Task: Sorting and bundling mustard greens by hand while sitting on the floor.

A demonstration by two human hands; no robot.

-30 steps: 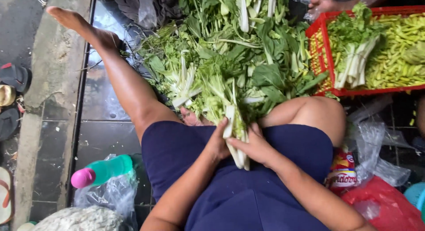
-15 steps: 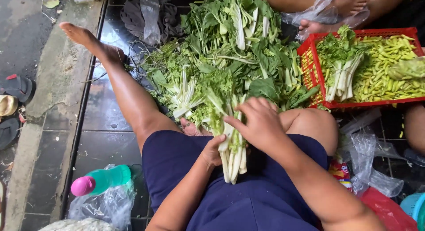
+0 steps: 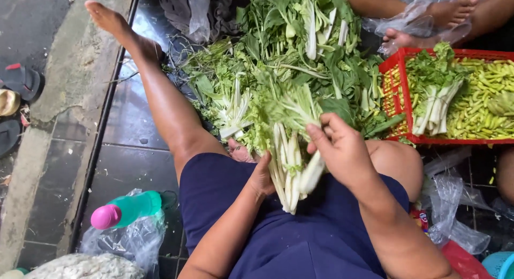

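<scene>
I sit on the floor with a bunch of leafy greens with white stalks held over my lap. My left hand grips the bunch from the left at its stalk end. My right hand is on its right side, fingers curled around one stalk that angles away from the others. Just beyond, a big pile of loose greens lies on the dark tiled floor between my legs.
A red plastic crate at the right holds green chillies and another bunch of greens. Another person's bare feet rest behind it. A green bottle with a pink cap lies on plastic bags at lower left. Sandals sit at far left.
My right hand lifted from the bunch's base, went up over the leaves, and now holds one stalk at the bunch's right side. The camera view shifted slightly.
</scene>
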